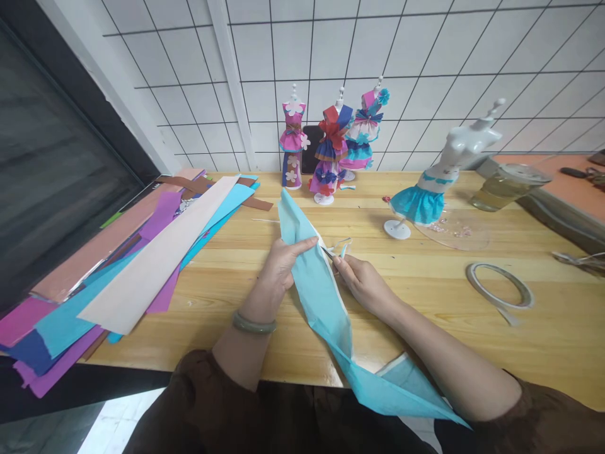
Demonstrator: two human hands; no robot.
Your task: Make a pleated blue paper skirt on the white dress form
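Note:
My left hand (280, 261) is closed on a long light-blue crepe paper strip (319, 293), its index finger laid along the upper part. A narrow white band runs along the strip's right edge. The strip twists down over the table's front edge and its far end lies under my right forearm. In my right hand (362, 282) are small scissors (327, 252), mostly hidden by the fingers; their dark blades touch the white edge near my left fingertip. Thin white curls (344, 244) show just above my right fingers.
Coloured paper sheets (161, 252) are piled at left. Three dressed mannequins (333, 148) stand by the tiled wall. To the right are a mannequin in a blue skirt (418, 203), a clear disc with beads (454, 230), a tape roll (500, 285) and a lidded cup (508, 186).

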